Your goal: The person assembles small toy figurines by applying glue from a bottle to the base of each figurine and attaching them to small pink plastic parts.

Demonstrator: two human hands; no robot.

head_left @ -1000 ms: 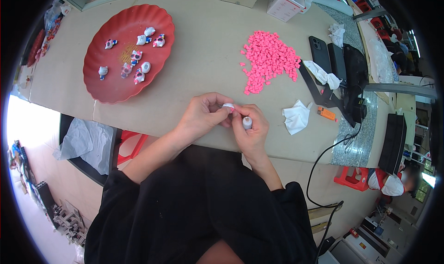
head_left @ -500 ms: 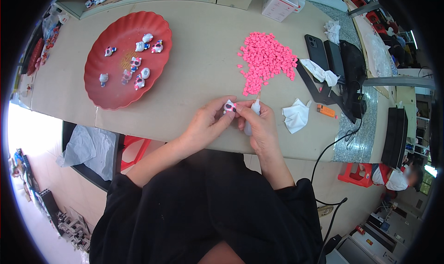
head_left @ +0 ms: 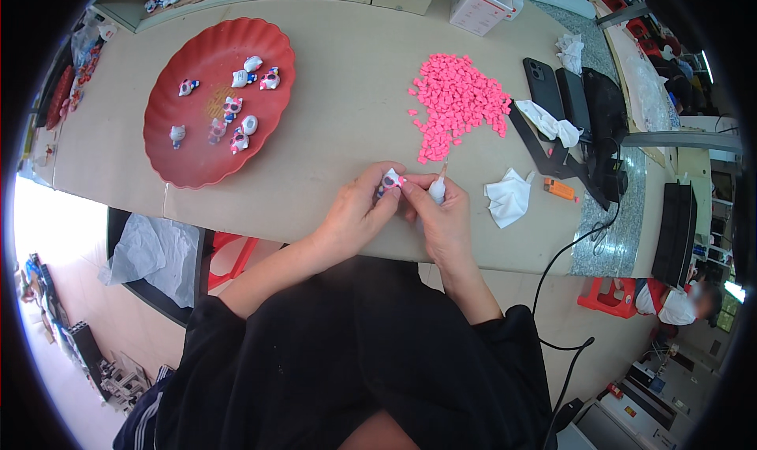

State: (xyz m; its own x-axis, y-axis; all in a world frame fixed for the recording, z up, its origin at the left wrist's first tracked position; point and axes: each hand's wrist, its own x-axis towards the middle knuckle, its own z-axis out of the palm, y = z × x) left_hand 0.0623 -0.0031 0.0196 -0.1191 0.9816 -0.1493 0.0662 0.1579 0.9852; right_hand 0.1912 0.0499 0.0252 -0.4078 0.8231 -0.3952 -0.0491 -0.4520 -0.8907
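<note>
A small white cat figurine (head_left: 391, 180) with pink and dark parts on its face is pinched between the thumb and fingers of my left hand (head_left: 349, 212). My right hand (head_left: 448, 228) is curled around a white squeeze bottle (head_left: 437, 191) whose thin nozzle points away from me. The right thumb and forefinger meet at the figurine's right side, by a pink bit; whether they grip it I cannot tell. Just beyond the bottle lies a heap of small pink pieces (head_left: 461, 95). A red scalloped plate (head_left: 177, 111) at the left bears several similar figurines.
Right of my hands lie a crumpled white tissue (head_left: 509, 199) and an orange lighter (head_left: 559, 188). Farther right are a dark phone (head_left: 542, 82) and a black cable (head_left: 544, 280). A white box (head_left: 479, 7) stands at the back. Beside the table is a red stool (head_left: 605, 299).
The bottle has tilted in my right hand, so less of its body shows. My right fingertips have shifted slightly at the figurine's side. Dark striped cloth has come into view at lower left.
</note>
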